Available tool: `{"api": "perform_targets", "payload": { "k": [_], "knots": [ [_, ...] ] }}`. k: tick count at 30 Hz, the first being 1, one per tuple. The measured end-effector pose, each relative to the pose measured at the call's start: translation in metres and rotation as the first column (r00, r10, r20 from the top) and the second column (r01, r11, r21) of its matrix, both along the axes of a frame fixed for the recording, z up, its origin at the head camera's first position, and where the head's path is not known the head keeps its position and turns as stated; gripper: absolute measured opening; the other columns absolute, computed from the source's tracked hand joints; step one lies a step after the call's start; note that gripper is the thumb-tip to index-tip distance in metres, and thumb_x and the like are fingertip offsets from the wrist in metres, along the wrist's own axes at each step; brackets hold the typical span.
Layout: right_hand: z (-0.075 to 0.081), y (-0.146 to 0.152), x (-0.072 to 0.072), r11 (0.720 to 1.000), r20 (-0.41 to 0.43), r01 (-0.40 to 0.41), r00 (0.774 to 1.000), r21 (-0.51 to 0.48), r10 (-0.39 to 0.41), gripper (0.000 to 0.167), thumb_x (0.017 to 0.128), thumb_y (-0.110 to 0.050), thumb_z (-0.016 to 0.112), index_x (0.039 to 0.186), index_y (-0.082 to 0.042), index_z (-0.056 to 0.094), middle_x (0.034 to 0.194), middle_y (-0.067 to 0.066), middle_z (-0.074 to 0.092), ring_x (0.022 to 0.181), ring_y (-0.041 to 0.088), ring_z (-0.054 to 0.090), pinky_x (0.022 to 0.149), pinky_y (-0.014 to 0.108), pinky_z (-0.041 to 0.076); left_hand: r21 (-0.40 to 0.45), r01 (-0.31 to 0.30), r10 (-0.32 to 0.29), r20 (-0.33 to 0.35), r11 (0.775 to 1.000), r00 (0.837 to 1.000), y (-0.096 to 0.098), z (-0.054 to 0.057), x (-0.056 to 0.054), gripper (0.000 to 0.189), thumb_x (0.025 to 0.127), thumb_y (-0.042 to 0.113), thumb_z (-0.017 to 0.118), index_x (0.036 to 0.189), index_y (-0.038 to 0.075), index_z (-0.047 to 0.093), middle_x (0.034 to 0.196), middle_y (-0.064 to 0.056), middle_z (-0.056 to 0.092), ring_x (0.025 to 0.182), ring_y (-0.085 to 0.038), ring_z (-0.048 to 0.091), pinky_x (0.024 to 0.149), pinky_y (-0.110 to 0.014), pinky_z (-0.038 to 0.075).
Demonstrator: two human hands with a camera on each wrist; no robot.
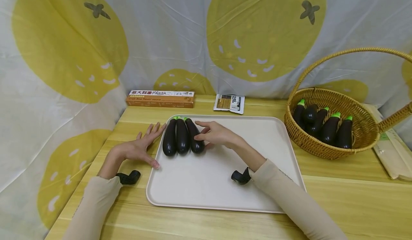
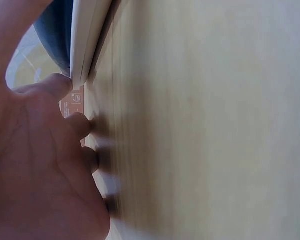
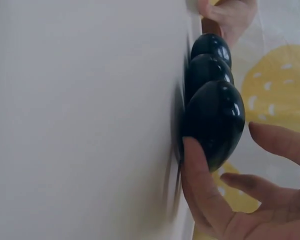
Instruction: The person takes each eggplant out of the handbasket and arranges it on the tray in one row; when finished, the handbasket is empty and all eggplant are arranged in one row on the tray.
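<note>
"Beige sleeves (image 1: 296, 197) come nearest. What are the hands doing?"

"The right hand (image 1: 217, 133) has one digit against the rightmost eggplant (image 1: 196, 146); its fingers aren't closed round it. The left hand (image 1: 139, 148) is spread and holds nothing, just beside the left edge of the white tray (image 1: 199, 190). I can't tell whether its fingertips touch."

"Where are the eggplants?"

"Three lie side by side at that tray's left end. Five others (image 1: 329, 131) sit in the wicker basket (image 1: 304, 141) on the right."

"Which step, then?"

"Lining up the row, I'd judge; the rightmost slants a little."

"And the next move?"

"It probably calls for a light nudge inward, without rolling its neighbours."
</note>
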State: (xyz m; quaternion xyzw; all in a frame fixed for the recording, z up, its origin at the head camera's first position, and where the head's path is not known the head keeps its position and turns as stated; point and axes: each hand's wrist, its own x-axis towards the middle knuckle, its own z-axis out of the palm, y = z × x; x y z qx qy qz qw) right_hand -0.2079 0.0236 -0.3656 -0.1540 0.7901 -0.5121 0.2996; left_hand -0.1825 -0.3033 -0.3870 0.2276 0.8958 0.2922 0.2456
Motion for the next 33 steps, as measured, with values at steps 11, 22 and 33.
{"api": "perform_targets", "payload": {
  "k": [11, 22, 33],
  "knots": [
    [-0.0023, -0.0014, 0.0014, 0.998, 0.052, 0.015, 0.999, -0.068, -0.011, 0.070, 0.097, -0.013, 0.070, 0.160, -0.016, 0.041, 0.115, 0.016, 0.068, 0.088, 0.014, 0.067, 0.080, 0.036, 0.065, 0.000, 0.006, -0.006, 0.005, 1.000, 1.000, -0.0003, 0.0013, -0.0002, 0.143, 0.070, 0.045, 0.094, 0.167, 0.010, -0.005, 0.168, -0.029, -0.023, 0.153, -0.052, -0.029, 0.112, -0.081, -0.017],
    [-0.0013, -0.0058, 0.0005, 0.997, 0.090, 0.045, 0.995, -0.070, -0.038, 0.069, 0.097, -0.011, 0.070, 0.160, -0.015, 0.041, 0.122, 0.019, 0.066, 0.093, 0.014, 0.069, 0.081, 0.035, 0.065, 0.000, 0.010, -0.010, -0.007, 1.000, 1.000, -0.0019, -0.0013, -0.0002, 0.143, 0.070, 0.044, 0.095, 0.167, 0.011, -0.005, 0.168, -0.029, -0.023, 0.153, -0.052, -0.028, 0.113, -0.081, -0.017],
    [-0.0021, -0.0051, -0.0032, 0.998, 0.079, 0.024, 0.997, -0.064, -0.019, 0.066, 0.099, -0.012, 0.068, 0.160, -0.019, 0.042, 0.121, 0.016, 0.068, 0.087, 0.014, 0.066, 0.080, 0.034, 0.065, 0.003, 0.005, -0.005, -0.006, 1.000, 1.000, -0.0014, -0.0004, -0.0004, 0.143, 0.069, 0.044, 0.095, 0.167, 0.010, -0.005, 0.168, -0.029, -0.023, 0.153, -0.052, -0.028, 0.113, -0.081, -0.017]
  ]
}}
